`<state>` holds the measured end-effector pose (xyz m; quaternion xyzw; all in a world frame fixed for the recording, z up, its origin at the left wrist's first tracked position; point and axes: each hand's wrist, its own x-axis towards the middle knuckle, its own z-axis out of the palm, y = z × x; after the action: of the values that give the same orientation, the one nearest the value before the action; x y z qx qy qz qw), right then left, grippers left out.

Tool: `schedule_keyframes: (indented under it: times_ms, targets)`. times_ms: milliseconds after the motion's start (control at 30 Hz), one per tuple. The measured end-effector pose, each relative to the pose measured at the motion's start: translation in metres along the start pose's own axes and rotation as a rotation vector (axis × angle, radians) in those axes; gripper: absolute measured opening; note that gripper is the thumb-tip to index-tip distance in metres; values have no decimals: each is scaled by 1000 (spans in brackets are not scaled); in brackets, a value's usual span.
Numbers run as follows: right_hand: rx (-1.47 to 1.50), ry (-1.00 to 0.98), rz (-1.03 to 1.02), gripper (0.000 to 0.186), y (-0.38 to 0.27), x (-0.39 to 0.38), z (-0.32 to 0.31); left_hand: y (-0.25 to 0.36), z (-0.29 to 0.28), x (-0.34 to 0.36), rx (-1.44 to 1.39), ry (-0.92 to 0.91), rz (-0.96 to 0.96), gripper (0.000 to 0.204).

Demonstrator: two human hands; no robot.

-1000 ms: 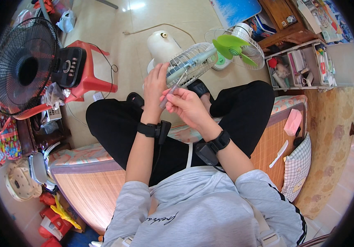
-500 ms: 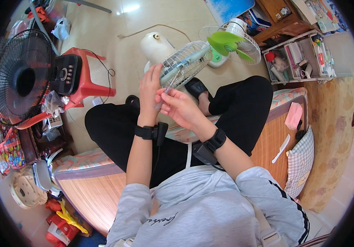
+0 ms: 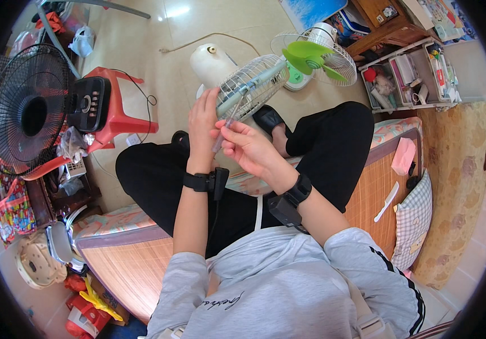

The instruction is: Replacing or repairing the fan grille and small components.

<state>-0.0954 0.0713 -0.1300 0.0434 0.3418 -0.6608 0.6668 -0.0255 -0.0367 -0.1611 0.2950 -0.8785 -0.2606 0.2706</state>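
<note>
The wire fan guard [image 3: 270,93], with its pale blue-green rim, stands tilted in front of my knees. My left hand [image 3: 202,121] grips its near left edge, fingers lying along the rim. Between the thumb and fingers of my right hand [image 3: 248,146] is a screwdriver [image 3: 219,142] with a clear purplish handle. Its thin shaft points up into the guard; the tip is lost among the wires. Behind the guard rests a rounded white fan housing [image 3: 212,62] on the floor. Beyond on the right sits a small fan with green blades [image 3: 309,56].
A black fan [image 3: 31,113] stands by a red plastic stool [image 3: 119,107] on the left. A cord [image 3: 214,35] crosses the tiled floor. White storage bins [image 3: 409,79] stand far right. On the mat beside me lie a white knife [image 3: 387,201] and a checked pillow [image 3: 413,220].
</note>
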Motion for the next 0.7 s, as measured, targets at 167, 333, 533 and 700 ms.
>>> schedule_keyframes:
  times_ms: [167,333,533,700]
  targets:
    - [-40,-6,33,16,-5,-2,4,5,-5,1,-22,-2,10,47]
    - [-24,-91,10,14,2,6,0,-1,2,0,30,-4,-4,48]
    - [41,51,7,11,1,4,4,2,0,-1,12,-7,-14,48]
    - [22,-4,-3,12,-2,2,7,-3,0,-2,-35,7,11,49]
